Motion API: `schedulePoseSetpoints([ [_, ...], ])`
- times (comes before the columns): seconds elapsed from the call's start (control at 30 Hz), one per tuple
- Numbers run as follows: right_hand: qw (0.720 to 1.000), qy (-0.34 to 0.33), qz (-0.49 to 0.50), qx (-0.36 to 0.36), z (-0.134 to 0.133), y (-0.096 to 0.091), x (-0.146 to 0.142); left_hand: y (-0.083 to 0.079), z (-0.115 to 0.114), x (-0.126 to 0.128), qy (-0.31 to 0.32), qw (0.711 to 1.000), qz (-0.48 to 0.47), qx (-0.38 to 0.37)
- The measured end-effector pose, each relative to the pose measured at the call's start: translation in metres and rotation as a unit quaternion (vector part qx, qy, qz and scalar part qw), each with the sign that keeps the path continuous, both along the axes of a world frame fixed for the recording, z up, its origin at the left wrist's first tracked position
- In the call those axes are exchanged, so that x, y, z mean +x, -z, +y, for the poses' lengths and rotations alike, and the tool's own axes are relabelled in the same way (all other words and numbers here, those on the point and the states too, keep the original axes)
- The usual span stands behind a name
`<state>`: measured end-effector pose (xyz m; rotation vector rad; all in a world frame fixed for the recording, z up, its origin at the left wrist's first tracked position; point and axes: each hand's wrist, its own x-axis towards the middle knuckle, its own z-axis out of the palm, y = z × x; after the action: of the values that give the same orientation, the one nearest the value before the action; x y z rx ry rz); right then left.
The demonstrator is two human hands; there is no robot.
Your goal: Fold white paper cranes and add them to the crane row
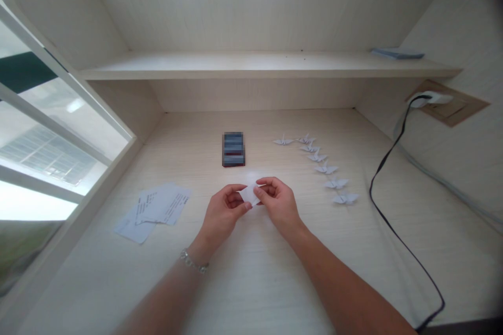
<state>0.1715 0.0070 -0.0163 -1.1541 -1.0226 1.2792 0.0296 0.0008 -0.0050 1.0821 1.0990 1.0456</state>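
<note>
Head view: both hands (251, 207) pinch folded paper (249, 194).

**Both hands pinched together, centre frame**

My left hand (222, 212) and right hand (280, 201) meet fingertip to fingertip, thumbs and forefingers pinched closed. My left forearm (165, 293) comes in from 7 o'clock, my right forearm (346, 288) from 5 o'clock. The left hand aims toward 2 o'clock, the right toward 10 o'clock. Both wrists straight, backs of hands up.
</note>
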Motion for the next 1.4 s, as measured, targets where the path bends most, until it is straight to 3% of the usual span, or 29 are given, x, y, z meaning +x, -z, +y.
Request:
schedulePoseSetpoints([
  [0.1,0.999,-0.041,-0.015,-0.004,0.001,0.0,0.004,0.0,0.002,-0.003,-0.011,1.0,0.013,0.017],
  [0.3,0.981,-0.126,-0.143,0.024,-0.002,-0.001,0.007,0.001,0.002,-0.007,-0.041,0.993,0.069,0.083],
  [0.53,0.989,-0.111,-0.098,0.002,-0.001,0.002,0.005,-0.005,0.002,-0.009,-0.042,0.997,0.019,0.055],
  [0.73,0.993,-0.045,-0.102,0.03,-0.001,0.0,0.005,-0.01,0.005,-0.014,-0.079,0.996,0.004,0.052],
  [0.9,0.991,-0.015,-0.121,0.057,-0.003,-0.007,0.004,-0.009,0.0,-0.007,-0.029,0.999,0.03,0.029],
  [1.13,0.993,-0.045,-0.079,0.071,-0.006,-0.011,0.0,-0.005,-0.003,-0.001,-0.017,0.999,-0.035,0.004],
  [1.4,0.996,-0.057,-0.041,0.063,-0.004,-0.005,0.0,-0.006,-0.002,-0.001,-0.034,0.999,-0.019,0.012],
])
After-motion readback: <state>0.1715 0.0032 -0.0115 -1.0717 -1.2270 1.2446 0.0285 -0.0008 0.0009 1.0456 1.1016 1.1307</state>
